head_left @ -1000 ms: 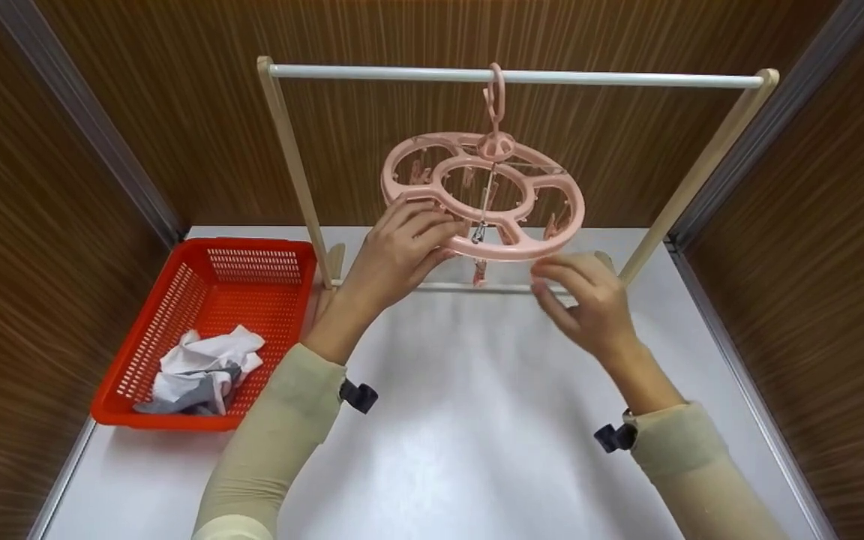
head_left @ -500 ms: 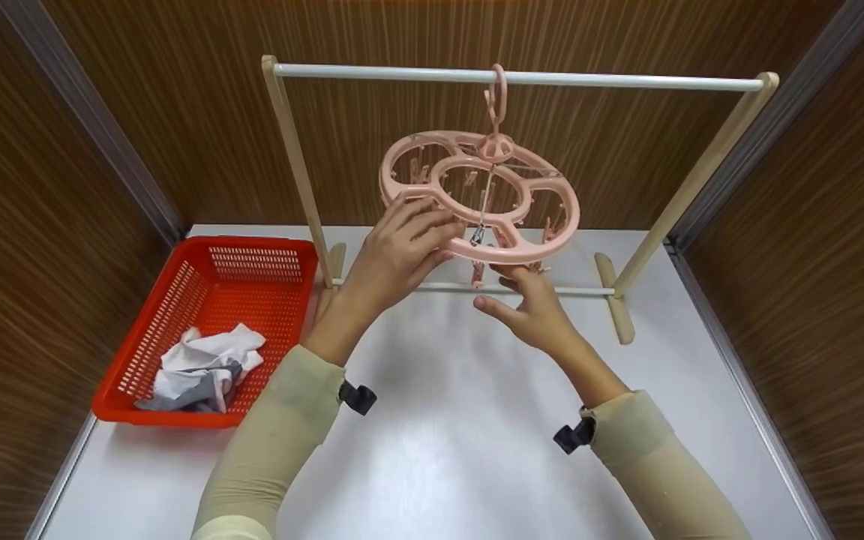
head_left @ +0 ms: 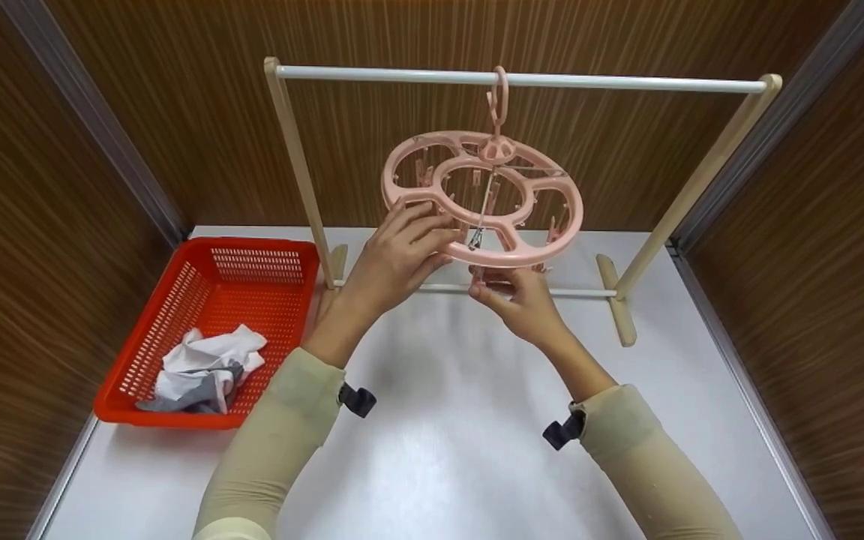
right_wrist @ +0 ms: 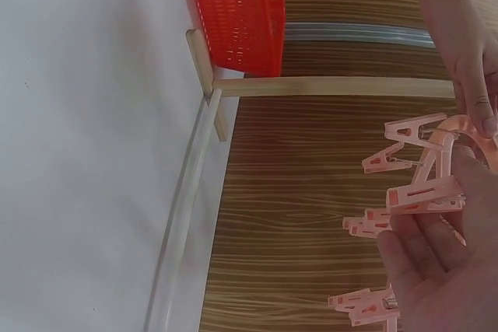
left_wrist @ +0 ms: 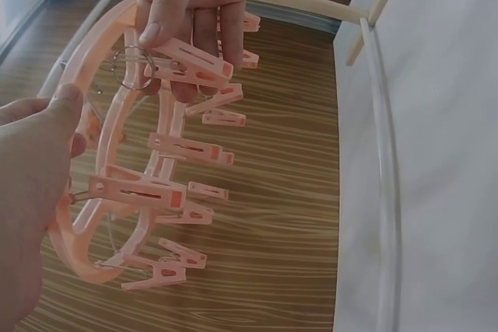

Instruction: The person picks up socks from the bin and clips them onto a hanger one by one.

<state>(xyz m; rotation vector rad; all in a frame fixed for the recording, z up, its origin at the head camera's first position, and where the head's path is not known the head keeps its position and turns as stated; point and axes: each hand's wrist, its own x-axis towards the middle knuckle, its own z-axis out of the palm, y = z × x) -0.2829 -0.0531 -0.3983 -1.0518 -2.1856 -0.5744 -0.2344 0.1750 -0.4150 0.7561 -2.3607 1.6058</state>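
Note:
A pink round hanger (head_left: 520, 255) with dangling clips hangs by its hook from the rack's white bar. My left hand (head_left: 400, 259) grips the front left of its rim, thumb underneath; the left wrist view shows the left thumb and palm (left_wrist: 31, 169) against the ring. Below the front rim, my right hand (head_left: 529, 307) has thumb and fingers round a pink clip (left_wrist: 194, 64). In the right wrist view the right hand (right_wrist: 459, 270) is beside that clip (right_wrist: 424, 194), with its fingertips partly hidden. Other clips (left_wrist: 136, 190) hang round the ring.
A red basket (head_left: 299, 300) stands at the left with white and grey cloth (head_left: 211, 367) inside. The rack's wooden legs (head_left: 696, 191) rise on both sides, joined low down by a white crossbar (head_left: 582, 292). Wood-patterned walls (head_left: 177, 112) enclose the white surface.
My right hand has moved left from the ring's front right edge to beneath its front, and its thumb has closed in on a clip. The left hand keeps its grip; the ring shifted slightly.

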